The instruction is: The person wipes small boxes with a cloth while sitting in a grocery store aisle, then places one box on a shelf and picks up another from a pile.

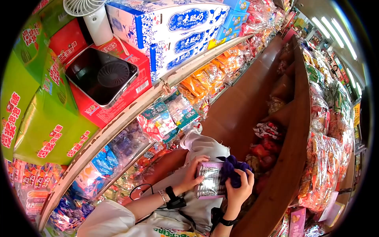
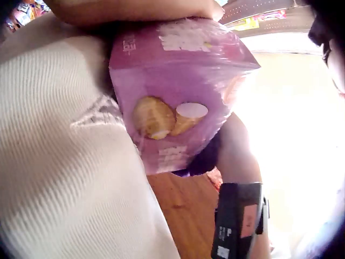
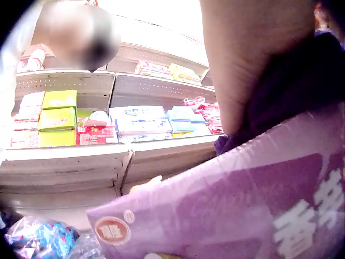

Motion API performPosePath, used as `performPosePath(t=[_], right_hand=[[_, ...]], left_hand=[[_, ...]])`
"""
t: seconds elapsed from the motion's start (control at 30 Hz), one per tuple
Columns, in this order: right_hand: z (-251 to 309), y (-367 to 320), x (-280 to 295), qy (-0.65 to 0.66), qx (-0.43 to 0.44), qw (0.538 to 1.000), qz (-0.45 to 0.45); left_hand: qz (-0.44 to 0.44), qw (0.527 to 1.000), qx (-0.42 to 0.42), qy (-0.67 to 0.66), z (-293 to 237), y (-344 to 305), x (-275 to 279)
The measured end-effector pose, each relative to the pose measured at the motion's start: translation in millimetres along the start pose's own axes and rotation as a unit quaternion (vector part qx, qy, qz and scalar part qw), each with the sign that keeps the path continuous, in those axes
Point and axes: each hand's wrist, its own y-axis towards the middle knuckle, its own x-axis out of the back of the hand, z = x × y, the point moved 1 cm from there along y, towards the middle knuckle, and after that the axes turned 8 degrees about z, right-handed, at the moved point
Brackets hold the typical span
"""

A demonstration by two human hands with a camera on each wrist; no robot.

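Evidently both hands were at work on a purple box, held low over the person's pale trousers. The left hand gripped one end, its fingers partly bent and the thumb on the near side. The right hand had its fingers curled round a bunched dark purple cloth, which touched the box's opposite end. To the left, a black-screened device lay on a red box on the shelf, with a white handheld fan upright just beside it.
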Motion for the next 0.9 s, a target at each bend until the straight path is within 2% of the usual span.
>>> performPosePath(t=[0.07, 0.17, 0.23, 0.4, 0.5, 0.6, 0.73, 0.9], right_hand=[[-2.7, -0.8, -2.4, -0.005, 0.002, 1.000, -0.007], [17.0, -5.0, -5.2, -0.106, 0.047, 0.993, -0.010], [22.2, -8.6, -10.1, -0.101, 0.073, 0.992, -0.006], [42.8, -15.4, -15.2, -0.072, 0.128, 0.989, 0.031], [41.4, -11.4, -14.9, -0.053, 0.123, 0.990, 0.042], [35.4, -4.9, -7.6, -0.001, 0.095, 0.994, 0.058], [14.2, 0.2, -5.2, 0.019, 0.071, 0.997, 0.035], [-3.5, 2.5, -6.2, 0.005, 0.047, 0.999, -0.012]], left_hand=[[-0.002, 1.000, -0.002, 0.017, -3.7, 0.6, -2.7], [-0.034, 0.999, -0.003, 0.027, -7.3, 0.3, -10.3], [-0.066, 0.997, -0.017, 0.028, -10.0, -0.1, -14.3], [-0.076, 0.997, -0.013, -0.007, 1.6, -6.2, -11.3], [-0.060, 0.997, -0.003, -0.055, -1.2, -4.2, -8.2], [-0.053, 0.998, 0.000, -0.035, 6.3, -5.9, -7.1], [-0.075, 0.997, -0.011, -0.029, 9.3, -6.7, -11.5], [-0.045, 0.999, -0.004, -0.019, 10.2, -5.8, -7.7]])
